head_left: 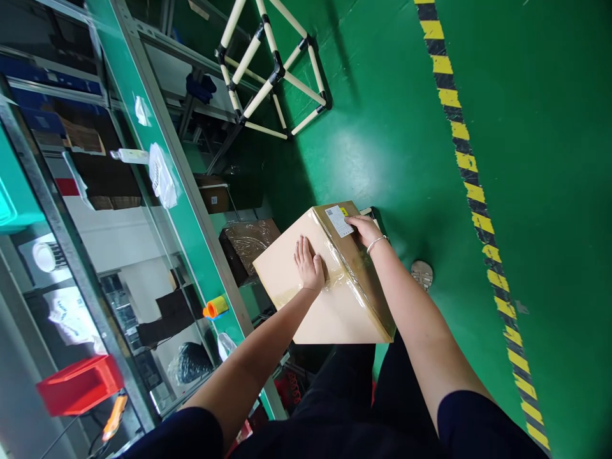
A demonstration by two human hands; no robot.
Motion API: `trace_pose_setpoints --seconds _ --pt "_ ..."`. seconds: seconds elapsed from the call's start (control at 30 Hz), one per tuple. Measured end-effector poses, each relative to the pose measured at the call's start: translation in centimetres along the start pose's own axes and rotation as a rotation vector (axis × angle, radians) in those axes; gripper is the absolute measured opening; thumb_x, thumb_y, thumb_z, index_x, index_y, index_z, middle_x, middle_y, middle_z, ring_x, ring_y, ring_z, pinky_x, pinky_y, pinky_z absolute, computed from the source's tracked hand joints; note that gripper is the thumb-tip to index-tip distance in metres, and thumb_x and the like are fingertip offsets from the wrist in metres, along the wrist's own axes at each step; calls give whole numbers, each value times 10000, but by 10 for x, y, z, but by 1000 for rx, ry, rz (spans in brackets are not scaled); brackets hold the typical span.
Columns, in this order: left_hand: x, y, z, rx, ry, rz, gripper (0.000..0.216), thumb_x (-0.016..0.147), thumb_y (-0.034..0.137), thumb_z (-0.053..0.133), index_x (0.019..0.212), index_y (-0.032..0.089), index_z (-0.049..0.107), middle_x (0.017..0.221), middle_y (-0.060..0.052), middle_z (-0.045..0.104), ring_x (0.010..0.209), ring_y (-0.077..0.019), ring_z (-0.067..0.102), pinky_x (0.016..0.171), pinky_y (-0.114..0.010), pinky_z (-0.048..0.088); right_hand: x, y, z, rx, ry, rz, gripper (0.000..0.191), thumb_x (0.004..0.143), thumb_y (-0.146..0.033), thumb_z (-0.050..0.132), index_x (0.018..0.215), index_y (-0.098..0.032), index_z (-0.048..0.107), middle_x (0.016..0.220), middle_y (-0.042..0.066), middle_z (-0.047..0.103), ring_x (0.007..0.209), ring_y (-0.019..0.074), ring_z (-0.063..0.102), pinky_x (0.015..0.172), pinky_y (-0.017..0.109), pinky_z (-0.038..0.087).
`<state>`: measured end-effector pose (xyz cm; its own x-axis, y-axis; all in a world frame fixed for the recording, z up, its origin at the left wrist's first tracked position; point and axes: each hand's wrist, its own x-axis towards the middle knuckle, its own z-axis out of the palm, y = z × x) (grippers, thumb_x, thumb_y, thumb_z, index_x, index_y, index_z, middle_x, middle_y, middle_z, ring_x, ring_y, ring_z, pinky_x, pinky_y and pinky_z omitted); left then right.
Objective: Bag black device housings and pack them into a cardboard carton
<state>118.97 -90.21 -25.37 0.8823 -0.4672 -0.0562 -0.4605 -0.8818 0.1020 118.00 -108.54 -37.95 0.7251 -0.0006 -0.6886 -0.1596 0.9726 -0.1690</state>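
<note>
A brown cardboard box (349, 312) with clear tape along its edge is in front of my legs. My left hand (309, 264) lies flat on its top face, fingers stretched out. On the right-hand face of the box is a white shipping label (338, 220) with a small yellow mark. My right hand (366, 231) rests at the label's edge, its fingers extended against that face. A bracelet circles the right wrist. Part of a pale-and-black frame shows behind the box, but most of what is under the box is hidden.
A green-topped workbench (191, 242) runs along the left, carrying an orange tape roll (216, 307) and white bags. A frame of cream pipes (261, 95) stands on the floor ahead. Yellow-black floor tape (471, 185) lies to the right. A red bin (81, 386) hangs at left.
</note>
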Motion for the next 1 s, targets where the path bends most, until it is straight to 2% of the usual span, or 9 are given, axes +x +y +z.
trace_pose_setpoints --seconds 0.37,0.6,1.0 --pt "0 1 -1 5 2 6 649 985 386 326 1563 95 375 1632 -174 387 1562 -267 248 1278 -477 191 0 -1 1 -80 28 -3 204 549 -232 842 573 -193 644 646 9 703 693 176 642 707 304 512" --pt "-1 0 -1 7 5 15 648 992 389 311 1561 86 374 1628 -181 391 1563 -266 245 1281 -480 182 1 -1 1 -140 50 -19 237 524 -252 842 567 -204 614 660 2 697 736 189 651 757 325 516" --pt "-1 1 -1 10 -9 1 645 991 382 323 1569 99 367 1640 -173 372 1568 -262 233 1279 -468 192 -1 -3 6 -230 79 -23 213 527 -250 829 563 -201 624 620 -7 678 676 174 625 685 303 496"
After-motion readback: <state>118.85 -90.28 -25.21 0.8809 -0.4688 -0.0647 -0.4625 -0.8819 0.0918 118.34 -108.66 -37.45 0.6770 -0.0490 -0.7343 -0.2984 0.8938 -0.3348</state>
